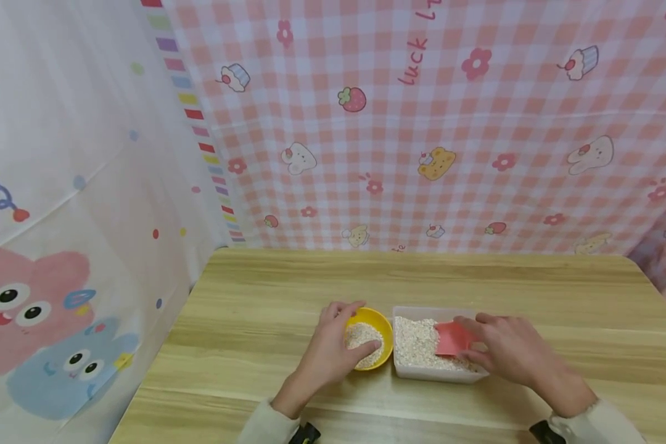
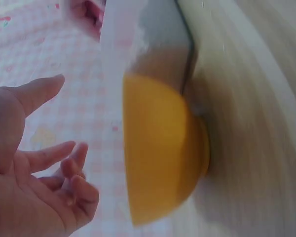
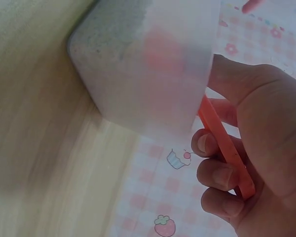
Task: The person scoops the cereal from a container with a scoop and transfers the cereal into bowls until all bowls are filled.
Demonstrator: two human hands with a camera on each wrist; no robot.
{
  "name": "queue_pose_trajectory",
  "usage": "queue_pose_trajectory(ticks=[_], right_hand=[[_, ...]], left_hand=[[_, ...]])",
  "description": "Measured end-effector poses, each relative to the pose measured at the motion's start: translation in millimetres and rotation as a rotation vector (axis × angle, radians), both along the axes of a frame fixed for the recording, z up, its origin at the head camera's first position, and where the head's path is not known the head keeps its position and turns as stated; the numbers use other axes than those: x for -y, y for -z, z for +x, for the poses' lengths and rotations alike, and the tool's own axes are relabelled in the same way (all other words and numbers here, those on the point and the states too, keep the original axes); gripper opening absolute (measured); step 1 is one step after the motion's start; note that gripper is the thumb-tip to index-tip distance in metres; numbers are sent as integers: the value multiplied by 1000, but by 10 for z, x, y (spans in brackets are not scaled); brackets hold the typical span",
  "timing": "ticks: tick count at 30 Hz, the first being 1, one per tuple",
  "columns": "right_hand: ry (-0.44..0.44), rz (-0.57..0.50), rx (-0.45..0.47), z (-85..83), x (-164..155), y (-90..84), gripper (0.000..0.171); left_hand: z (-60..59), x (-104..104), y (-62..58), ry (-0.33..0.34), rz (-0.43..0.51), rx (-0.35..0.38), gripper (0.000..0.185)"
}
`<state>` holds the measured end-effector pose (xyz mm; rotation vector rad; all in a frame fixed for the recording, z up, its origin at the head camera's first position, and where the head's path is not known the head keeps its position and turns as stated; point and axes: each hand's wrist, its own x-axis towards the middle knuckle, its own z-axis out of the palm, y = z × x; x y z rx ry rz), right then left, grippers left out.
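Observation:
A yellow bowl [image 1: 387, 336] with some pale, oat-like flakes [image 1: 361, 338] in it stands on the table, left of a translucent plastic tub [image 1: 441, 374]. My left hand [image 1: 335, 345] hovers above the bowl's left side, thumb and fingers spread. In the left wrist view a gap shows between that hand [image 2: 44, 163] and the bowl [image 2: 160, 153]. With my right hand [image 1: 513, 348] I grip a red scoop [image 1: 452, 339] at the tub's right end. The fingers curl round its handle [image 3: 227, 148] in the right wrist view. The scoop's head lies against the flakes inside the tub.
Wood-grain table [image 1: 277, 283] surface extends around the bowl and tub. Behind it hangs a pink checked cloth [image 1: 322, 129] with cartoon prints, and a white printed cloth [image 1: 116, 203] hangs at the left.

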<state>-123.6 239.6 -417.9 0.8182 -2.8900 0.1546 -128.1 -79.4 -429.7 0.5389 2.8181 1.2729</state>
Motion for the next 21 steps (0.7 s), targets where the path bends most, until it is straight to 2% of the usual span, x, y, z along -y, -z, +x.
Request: queue_pose_trajectory(ticks=[3, 7, 9, 13, 21], right_hand=[[7, -22, 17, -15, 4, 26, 53], [11, -42, 18, -26, 6, 54, 54], [4, -51, 10, -29, 9, 71, 54], [-26, -69, -6, -47, 41, 94, 53], [-62, -89, -21, -72, 126, 98, 53]], left_hand=[[7, -145, 11, 81, -13, 60, 70], [-18, -290, 51, 156, -58, 162, 84], [-21, -337, 68, 183, -79, 182, 91], [-26, -397, 93, 221, -102, 187, 98], [-50, -427, 103, 247, -136, 169, 95]])
